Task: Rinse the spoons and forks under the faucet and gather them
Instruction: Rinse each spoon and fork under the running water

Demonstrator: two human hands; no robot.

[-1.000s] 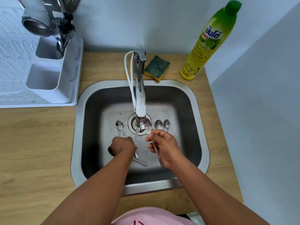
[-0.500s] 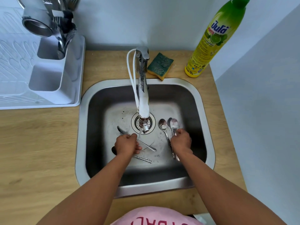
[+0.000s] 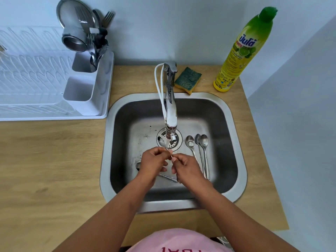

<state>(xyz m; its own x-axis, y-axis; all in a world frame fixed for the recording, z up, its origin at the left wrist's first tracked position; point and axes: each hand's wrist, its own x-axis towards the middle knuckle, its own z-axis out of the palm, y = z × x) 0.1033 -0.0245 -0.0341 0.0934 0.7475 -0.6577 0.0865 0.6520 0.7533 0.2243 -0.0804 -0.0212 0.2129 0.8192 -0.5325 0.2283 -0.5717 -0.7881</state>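
Observation:
Both hands meet under the faucet (image 3: pixel 171 113) in the steel sink (image 3: pixel 241 160). My left hand (image 3: pixel 154 160) and my right hand (image 3: pixel 185 168) pinch one small piece of cutlery (image 3: pixel 170 152) between them, just below the spout where water runs; only a short bit of it shows. Three spoons (image 3: pixel 199 144) lie side by side on the sink floor, right of the drain (image 3: pixel 170 140). More cutlery (image 3: pixel 168 177) lies under my left hand, mostly hidden.
A white dish rack (image 3: pixel 54 91) stands left of the sink, its caddy holding forks, spoons and a metal cup (image 3: pixel 74 42). A green-yellow sponge (image 3: pixel 188 80) and a green dish soap bottle (image 3: pixel 241 51) sit behind the sink. Walls close the back and right.
My right hand left the spoons laid down at the right and came back to the centre. Both hands now hold one piece together under the spout.

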